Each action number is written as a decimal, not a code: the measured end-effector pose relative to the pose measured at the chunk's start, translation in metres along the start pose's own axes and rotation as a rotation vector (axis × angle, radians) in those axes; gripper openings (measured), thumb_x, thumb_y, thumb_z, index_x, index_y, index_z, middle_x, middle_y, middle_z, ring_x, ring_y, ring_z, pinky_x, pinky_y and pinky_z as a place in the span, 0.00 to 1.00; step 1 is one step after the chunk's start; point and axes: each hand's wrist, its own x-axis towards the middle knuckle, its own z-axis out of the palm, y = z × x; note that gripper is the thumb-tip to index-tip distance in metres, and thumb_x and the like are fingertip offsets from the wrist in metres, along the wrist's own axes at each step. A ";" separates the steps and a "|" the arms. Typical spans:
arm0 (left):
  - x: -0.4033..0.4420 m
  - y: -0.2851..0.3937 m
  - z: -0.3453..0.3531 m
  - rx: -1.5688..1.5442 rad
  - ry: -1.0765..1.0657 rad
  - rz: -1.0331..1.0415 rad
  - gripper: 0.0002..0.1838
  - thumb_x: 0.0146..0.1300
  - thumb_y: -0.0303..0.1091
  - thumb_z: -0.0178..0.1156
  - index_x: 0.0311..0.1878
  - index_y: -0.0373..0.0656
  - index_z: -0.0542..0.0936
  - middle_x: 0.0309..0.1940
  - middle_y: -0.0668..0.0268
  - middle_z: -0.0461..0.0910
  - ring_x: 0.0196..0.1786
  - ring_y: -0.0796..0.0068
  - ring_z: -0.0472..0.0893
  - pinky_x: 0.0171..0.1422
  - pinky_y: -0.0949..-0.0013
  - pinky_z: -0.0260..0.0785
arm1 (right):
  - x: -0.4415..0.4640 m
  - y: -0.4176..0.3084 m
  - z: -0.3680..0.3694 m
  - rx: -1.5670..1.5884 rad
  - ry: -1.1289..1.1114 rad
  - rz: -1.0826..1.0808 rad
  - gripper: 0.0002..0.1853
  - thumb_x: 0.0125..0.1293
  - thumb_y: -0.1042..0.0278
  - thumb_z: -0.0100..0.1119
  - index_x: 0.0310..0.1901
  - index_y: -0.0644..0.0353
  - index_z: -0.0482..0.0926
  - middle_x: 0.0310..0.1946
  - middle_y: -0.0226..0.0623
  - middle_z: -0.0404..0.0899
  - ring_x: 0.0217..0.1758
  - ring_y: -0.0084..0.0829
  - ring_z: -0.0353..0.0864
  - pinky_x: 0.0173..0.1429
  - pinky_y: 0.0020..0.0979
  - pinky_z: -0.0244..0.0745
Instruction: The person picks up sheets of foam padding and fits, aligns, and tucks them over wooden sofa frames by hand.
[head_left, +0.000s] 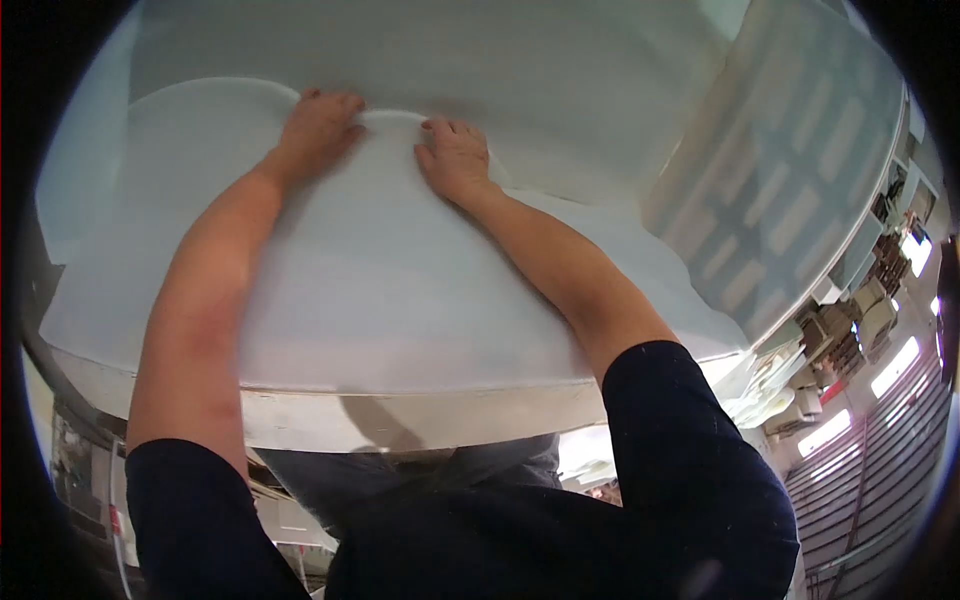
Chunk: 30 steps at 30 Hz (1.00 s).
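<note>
A large white sheet of padding (pixel 400 280), which looks like foam, lies over a broad seat-like base. Its far edge curves in raised scallops against a grey-white upright panel (pixel 560 90). At that edge my left hand (pixel 318 128) has its fingers bent over the rim of the sheet, with the thumb to the right. A short way to the right, my right hand (pixel 456 158) curls its fingers on the same edge, thumb towards the left. The fingertips of both hands are partly hidden at the edge.
A pale wooden front rail (pixel 420 415) runs along the base close to my body. On the right rises a curved side panel (pixel 760 170) with strap-like bands showing through its covering. Furniture parts and stacked pieces (pixel 870 310) stand in the workshop beyond.
</note>
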 end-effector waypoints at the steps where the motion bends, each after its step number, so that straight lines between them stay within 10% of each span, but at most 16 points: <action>1: -0.002 -0.004 0.001 -0.016 -0.079 0.004 0.13 0.62 0.35 0.57 0.48 0.44 0.76 0.45 0.62 0.76 0.52 0.61 0.74 0.63 0.58 0.61 | 0.003 -0.002 0.002 -0.020 -0.016 0.008 0.20 0.60 0.56 0.57 0.53 0.53 0.74 0.49 0.42 0.75 0.55 0.42 0.72 0.57 0.41 0.65; 4: -0.008 -0.016 0.022 -0.015 0.161 0.199 0.08 0.62 0.34 0.56 0.40 0.41 0.77 0.41 0.60 0.76 0.48 0.60 0.74 0.58 0.59 0.64 | 0.006 -0.007 0.001 -0.038 0.237 -0.085 0.17 0.60 0.56 0.57 0.49 0.52 0.76 0.46 0.42 0.76 0.54 0.42 0.72 0.56 0.41 0.65; 16: -0.013 -0.005 0.042 -0.161 -0.359 -0.048 0.19 0.67 0.47 0.48 0.41 0.42 0.81 0.39 0.54 0.81 0.45 0.53 0.78 0.52 0.54 0.68 | 0.005 -0.007 0.011 -0.038 -0.537 -0.035 0.24 0.68 0.45 0.44 0.40 0.57 0.82 0.36 0.45 0.81 0.45 0.43 0.79 0.52 0.46 0.70; 30: 0.009 0.019 0.064 0.014 -0.222 -0.300 0.09 0.58 0.37 0.57 0.35 0.47 0.85 0.34 0.61 0.82 0.41 0.60 0.82 0.45 0.58 0.73 | 0.018 -0.012 0.044 -0.151 -0.324 -0.041 0.14 0.61 0.55 0.54 0.31 0.55 0.84 0.32 0.43 0.83 0.39 0.42 0.82 0.43 0.44 0.75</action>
